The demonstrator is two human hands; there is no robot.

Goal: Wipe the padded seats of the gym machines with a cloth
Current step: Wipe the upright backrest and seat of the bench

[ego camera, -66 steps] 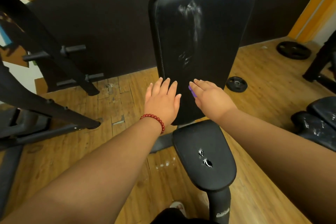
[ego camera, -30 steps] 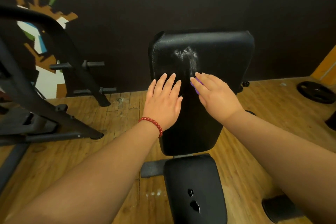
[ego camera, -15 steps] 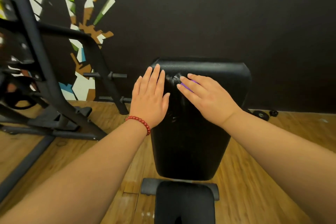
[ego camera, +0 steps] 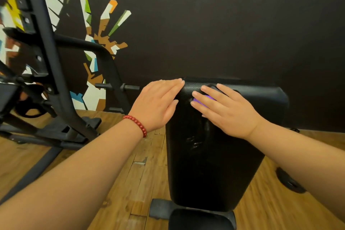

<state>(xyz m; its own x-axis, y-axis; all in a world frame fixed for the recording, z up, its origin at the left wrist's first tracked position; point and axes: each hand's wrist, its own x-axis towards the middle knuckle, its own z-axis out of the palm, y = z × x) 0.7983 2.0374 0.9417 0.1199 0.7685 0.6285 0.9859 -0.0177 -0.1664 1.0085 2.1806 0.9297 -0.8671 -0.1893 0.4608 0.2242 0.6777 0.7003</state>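
At 9 o'clock stands a black steel rack frame (ego camera: 56, 61). My left hand (ego camera: 156, 104) lies flat, fingers straight, on the top left corner of the black padded vinyl backrest (ego camera: 214, 164). At its 3 o'clock, my right hand (ego camera: 224, 112) presses the small purple cloth (ego camera: 204, 100) against the pad's top edge, fingers straight. The pad's long axis runs 12 to 6, so I'd judge the next stroke heads toward 6.

**Plank floor and black bench**

The plank floor (ego camera: 141, 183) carries a black rack frame (ego camera: 56, 87) at left, a weight plate (ego camera: 291, 183) at right, and the bench between them. On the bench's backrest pad (ego camera: 211, 170) lies a purple cloth (ego camera: 202, 100) under the right hand (ego camera: 227, 112), whose fingers (ego camera: 211, 92) are flat. The left hand (ego camera: 156, 106) rests at its upper left corner.
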